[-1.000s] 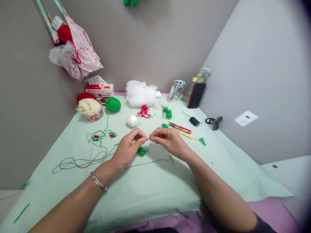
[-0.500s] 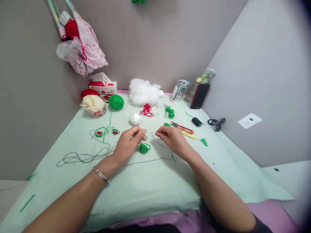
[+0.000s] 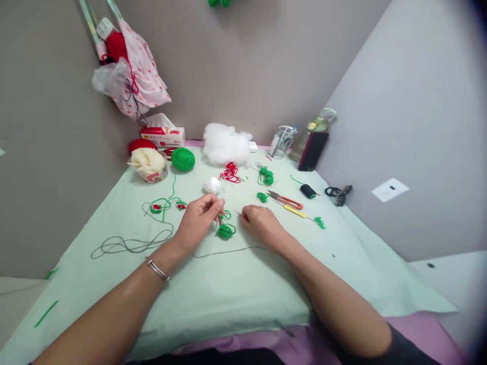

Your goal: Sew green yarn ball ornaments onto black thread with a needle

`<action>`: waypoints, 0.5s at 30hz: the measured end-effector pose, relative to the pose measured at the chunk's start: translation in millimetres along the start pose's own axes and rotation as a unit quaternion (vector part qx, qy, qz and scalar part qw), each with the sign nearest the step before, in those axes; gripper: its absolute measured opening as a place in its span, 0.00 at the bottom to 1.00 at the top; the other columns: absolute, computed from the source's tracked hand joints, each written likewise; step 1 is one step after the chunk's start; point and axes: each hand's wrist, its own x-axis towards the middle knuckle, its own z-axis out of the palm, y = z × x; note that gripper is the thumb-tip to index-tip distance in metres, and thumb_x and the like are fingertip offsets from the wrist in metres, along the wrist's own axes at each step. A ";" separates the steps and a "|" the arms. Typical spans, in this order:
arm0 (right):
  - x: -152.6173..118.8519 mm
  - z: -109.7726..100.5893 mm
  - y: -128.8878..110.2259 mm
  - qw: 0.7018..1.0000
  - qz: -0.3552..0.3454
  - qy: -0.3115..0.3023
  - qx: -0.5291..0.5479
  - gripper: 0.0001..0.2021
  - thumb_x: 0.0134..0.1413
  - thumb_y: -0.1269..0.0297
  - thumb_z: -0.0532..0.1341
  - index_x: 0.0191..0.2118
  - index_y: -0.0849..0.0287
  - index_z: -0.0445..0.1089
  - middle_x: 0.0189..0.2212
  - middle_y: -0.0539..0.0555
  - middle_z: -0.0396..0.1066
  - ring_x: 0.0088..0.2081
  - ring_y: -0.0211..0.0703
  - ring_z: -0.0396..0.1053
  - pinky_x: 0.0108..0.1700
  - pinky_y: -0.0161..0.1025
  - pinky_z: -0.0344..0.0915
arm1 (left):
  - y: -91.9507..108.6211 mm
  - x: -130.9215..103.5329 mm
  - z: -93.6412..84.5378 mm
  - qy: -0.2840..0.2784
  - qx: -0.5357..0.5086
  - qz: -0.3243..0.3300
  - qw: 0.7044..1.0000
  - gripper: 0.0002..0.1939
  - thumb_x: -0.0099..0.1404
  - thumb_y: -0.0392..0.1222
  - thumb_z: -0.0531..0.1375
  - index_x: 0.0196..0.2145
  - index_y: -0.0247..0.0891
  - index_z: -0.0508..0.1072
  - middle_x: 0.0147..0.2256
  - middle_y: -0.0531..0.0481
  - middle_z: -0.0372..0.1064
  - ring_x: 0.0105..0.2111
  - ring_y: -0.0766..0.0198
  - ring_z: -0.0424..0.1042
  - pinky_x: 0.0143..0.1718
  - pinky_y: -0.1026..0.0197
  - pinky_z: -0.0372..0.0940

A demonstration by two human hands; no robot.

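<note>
My left hand (image 3: 200, 218) is closed in a pinch, thumb against forefinger. Just under its fingertips shows a small red and green yarn piece (image 3: 220, 219), mostly hidden by the fingers. Below that is a green crocheted piece (image 3: 225, 231) with loops of green yarn; whether it hangs or rests on the cloth I cannot tell. To the right, my right hand (image 3: 262, 222) has its fingers curled round a thin sewing needle (image 3: 238, 213), whose end points left toward the yarn. Dark thread (image 3: 228, 251) lies across the cloth below both hands.
Scissors (image 3: 285, 199), a yellow-handled crochet hook (image 3: 294, 211) and a black thread spool (image 3: 308, 191) lie right. Behind stand white stuffing (image 3: 227, 144), a green yarn ball (image 3: 183, 159), a white ball (image 3: 212, 185) and a phone (image 3: 313, 151). Looped dark thread (image 3: 125, 246) spreads left.
My right hand has lowered and turned, its knuckles now facing up, with the needle end pointing left. My left hand has shifted slightly, uncovering a red bit by its fingertips.
</note>
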 end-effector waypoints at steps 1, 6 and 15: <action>0.3 -2.5 0.3 1.000 0.002 0.000 0.018 0.08 0.57 0.74 0.56 0.32 0.62 0.72 0.30 0.57 0.76 0.31 0.42 0.70 0.33 0.36 0.56 | -1.6 0.8 0.0 -0.002 -0.022 -0.008 1.000 0.13 0.67 0.49 0.59 0.28 0.39 0.69 0.24 0.54 0.66 0.27 0.64 0.66 0.35 0.60 0.62; -3.8 -24.5 -2.3 0.917 0.015 -0.019 0.398 0.08 0.54 0.62 0.60 0.31 0.61 0.71 0.23 0.49 0.69 0.25 0.35 0.63 0.30 0.33 0.58 | -5.8 0.2 2.1 0.009 -0.121 -0.035 0.992 0.10 0.63 0.46 0.64 0.40 0.41 0.70 0.36 0.53 0.68 0.32 0.66 0.71 0.39 0.60 0.67; -13.6 -30.7 -11.3 0.838 -0.009 -0.070 0.542 0.06 0.47 0.65 0.63 0.28 0.62 0.72 0.21 0.47 0.64 0.24 0.32 0.58 0.28 0.32 0.54 | -6.8 -3.4 0.9 -0.030 0.123 0.209 0.970 0.06 0.67 0.41 0.62 0.41 0.44 0.80 0.41 0.46 0.75 0.47 0.55 0.70 0.53 0.52 0.63</action>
